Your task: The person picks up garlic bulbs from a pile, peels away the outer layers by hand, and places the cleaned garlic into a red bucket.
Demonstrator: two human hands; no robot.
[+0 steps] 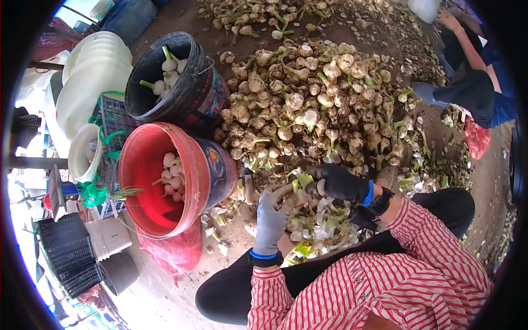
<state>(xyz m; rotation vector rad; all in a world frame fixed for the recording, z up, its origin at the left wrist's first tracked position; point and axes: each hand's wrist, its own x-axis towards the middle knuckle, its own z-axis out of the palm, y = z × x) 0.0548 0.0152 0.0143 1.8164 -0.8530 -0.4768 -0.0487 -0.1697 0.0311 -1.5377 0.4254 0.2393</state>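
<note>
- Head view: outdoor yard with a bare dirt ground (159, 300). A big heap of unpeeled bulbs (308, 99), muddy skins and green stalks on, lies straight ahead of the seated person and close enough to reach from the sitting spot.
- Left hand (272, 217), in a grey glove, is closed round a bulb (300, 184) from below, probably to steady it.
- Right hand (341, 184), in a black glove, is closed on the same bulb at the stalk end, fingers curled tight. Whether it also holds a blade cannot be told.
- The bulb sits between both hands over the lap, just in front of the heap.
- Peelings and cut stalks (322, 225) lie piled on the lap and legs right under the hands, likely just where they drop.
- Red bucket (129, 165) stands to the person's left near the left hand, mouth open, with clean white bulbs (171, 176) inside.
- Black bucket (203, 93) is behind it, touching the heap's edge, and holds white bulbs with stalks (168, 74). The two buckets seemingly keep separate sorts.
- Red mesh sack (176, 253) lies by the red bucket's base.
- Stacked white tubs (93, 66) and black crates (66, 250) are set further left.
- A co-worker (478, 96) sits at the heap's far right side, well apart from the person.
</note>
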